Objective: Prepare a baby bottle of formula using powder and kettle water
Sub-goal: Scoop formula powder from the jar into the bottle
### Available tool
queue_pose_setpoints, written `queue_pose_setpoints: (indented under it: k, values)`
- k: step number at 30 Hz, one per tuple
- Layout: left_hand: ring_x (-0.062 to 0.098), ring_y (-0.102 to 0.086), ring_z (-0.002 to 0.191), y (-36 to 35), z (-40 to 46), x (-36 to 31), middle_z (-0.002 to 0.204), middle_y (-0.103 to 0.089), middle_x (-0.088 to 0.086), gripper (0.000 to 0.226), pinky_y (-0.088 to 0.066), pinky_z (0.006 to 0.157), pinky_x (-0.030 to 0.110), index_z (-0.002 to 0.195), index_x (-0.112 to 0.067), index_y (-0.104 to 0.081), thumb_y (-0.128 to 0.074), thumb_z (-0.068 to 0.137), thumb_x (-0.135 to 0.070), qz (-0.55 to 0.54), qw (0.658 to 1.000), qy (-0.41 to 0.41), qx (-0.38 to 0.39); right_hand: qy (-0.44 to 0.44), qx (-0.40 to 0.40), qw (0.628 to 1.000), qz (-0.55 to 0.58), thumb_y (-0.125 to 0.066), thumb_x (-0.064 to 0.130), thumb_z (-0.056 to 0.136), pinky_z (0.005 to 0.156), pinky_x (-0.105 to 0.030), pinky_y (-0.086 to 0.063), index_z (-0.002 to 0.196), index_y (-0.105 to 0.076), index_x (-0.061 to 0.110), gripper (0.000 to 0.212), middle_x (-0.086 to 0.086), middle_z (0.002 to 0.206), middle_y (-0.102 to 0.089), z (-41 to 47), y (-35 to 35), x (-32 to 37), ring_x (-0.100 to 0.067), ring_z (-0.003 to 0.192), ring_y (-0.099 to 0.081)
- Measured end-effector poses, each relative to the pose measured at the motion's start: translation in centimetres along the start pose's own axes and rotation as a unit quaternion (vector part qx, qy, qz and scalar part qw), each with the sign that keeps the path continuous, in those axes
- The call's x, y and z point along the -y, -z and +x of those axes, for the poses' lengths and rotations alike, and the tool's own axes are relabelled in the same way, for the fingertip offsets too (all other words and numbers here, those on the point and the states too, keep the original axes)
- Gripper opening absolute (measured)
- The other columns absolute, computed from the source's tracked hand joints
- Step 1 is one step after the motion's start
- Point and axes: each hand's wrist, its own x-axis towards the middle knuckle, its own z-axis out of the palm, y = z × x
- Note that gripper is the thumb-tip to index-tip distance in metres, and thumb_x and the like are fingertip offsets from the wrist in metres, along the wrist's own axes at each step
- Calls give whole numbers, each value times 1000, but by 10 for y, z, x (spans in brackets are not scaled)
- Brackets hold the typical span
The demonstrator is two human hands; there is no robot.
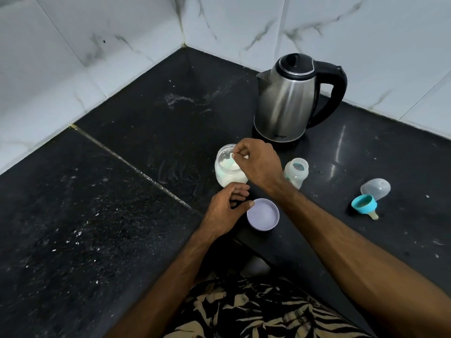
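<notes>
A clear jar of white formula powder [225, 173] stands open on the black counter. My right hand [258, 164] is over its mouth and pinches a pale scoop [231, 164] that dips into the powder. My left hand [225, 209] curls around the jar's base from the near side. The open baby bottle [296, 172] stands upright just right of my right wrist. A steel electric kettle [290, 101] with a black lid and handle sits behind them.
The jar's lilac lid [263, 214] lies upside down near my left thumb. At the right lie the bottle's teal ring with nipple [364, 204] and a clear cap [375, 189]. Tiled walls meet in the corner behind. The counter edge runs close in front of me.
</notes>
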Motion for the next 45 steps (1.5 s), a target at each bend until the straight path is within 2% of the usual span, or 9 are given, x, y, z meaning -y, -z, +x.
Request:
queue_pose_setpoints:
  k: [7, 11, 14, 19, 22, 27, 33, 39, 45]
  values:
    - [3, -66, 96, -4, 3, -3, 105, -69, -7, 35, -54, 91, 32, 114, -21, -64, -78, 82, -20, -3, 1000, 0, 2, 34, 14, 998, -51, -58, 25, 96, 82, -33, -56, 107, -72, 17, 19, -1, 104, -74, -1, 7, 4, -16, 91, -67]
    - [3, -65, 97, -10, 6, -5, 106, -69, -7, 36, -54, 93, 35, 117, -22, -63, -78, 83, -21, -4, 1000, -5, 14, 40, -10, 999, 12, -62, 24, 92, 80, -35, -58, 98, -73, 20, 12, 7, 92, -73, 0, 18, -3, -10, 83, -66]
    - [5, -65, 99, -15, 9, -7, 107, -68, -6, 36, -54, 93, 35, 116, -26, -61, -77, 84, -22, -7, 999, -13, 28, 39, -24, 996, 74, -66, 22, 91, 80, -28, -58, 94, -74, 18, 9, 10, 86, -72, 0, 30, -9, -5, 79, -66]
    - [3, -65, 99, -29, 18, -16, 108, -67, -7, 41, -53, 89, 27, 120, -24, -59, -77, 84, -21, -5, 998, -29, 48, 10, -62, 984, 169, -68, 23, 91, 56, -16, -51, 90, -73, 15, 10, 11, 74, -69, -2, 55, -25, -1, 62, -64]
    - [0, -63, 96, -41, 26, -24, 105, -65, -8, 43, -51, 84, 20, 120, -23, -58, -78, 82, -20, 4, 998, -46, 41, -15, -84, 972, 218, -67, 21, 92, 50, -10, -44, 88, -72, 13, 10, 4, 75, -70, -5, 70, -39, -1, 58, -63]
    - [3, -54, 106, -61, 44, -32, 116, -56, -6, 62, -49, 84, 19, 125, -24, -50, -84, 74, -34, 45, 995, -92, -19, -66, -121, 948, 288, -66, 21, 93, 50, -17, -47, 87, -71, 5, 18, -12, 78, -71, -7, 90, -64, -8, 57, -63]
    - [2, -47, 120, -83, 67, -46, 136, -44, -7, 88, -42, 97, 16, 140, -24, -38, -87, 68, -39, 68, 993, -93, 24, -109, -142, 935, 306, -66, 26, 93, 48, -22, -48, 83, -70, 11, 19, -8, 76, -71, -2, 105, -92, -11, 60, -64]
    - [2, -56, 107, -92, 79, -54, 117, -58, -11, 57, -47, 96, 31, 120, -30, -55, -85, 71, -31, 96, 989, -106, 39, -117, -139, 926, 331, -66, 25, 93, 50, -20, -48, 87, -71, 6, 20, -12, 80, -72, 13, 114, -111, -10, 64, -63]
    - [-2, -58, 102, -87, 89, -58, 109, -62, -15, 50, -50, 92, 27, 104, -46, -55, -86, 69, -29, 88, 990, -106, 15, -105, -164, 929, 314, -68, 22, 91, 51, -18, -49, 88, -71, 12, 10, -7, 76, -71, 44, 131, -119, -3, 64, -62]
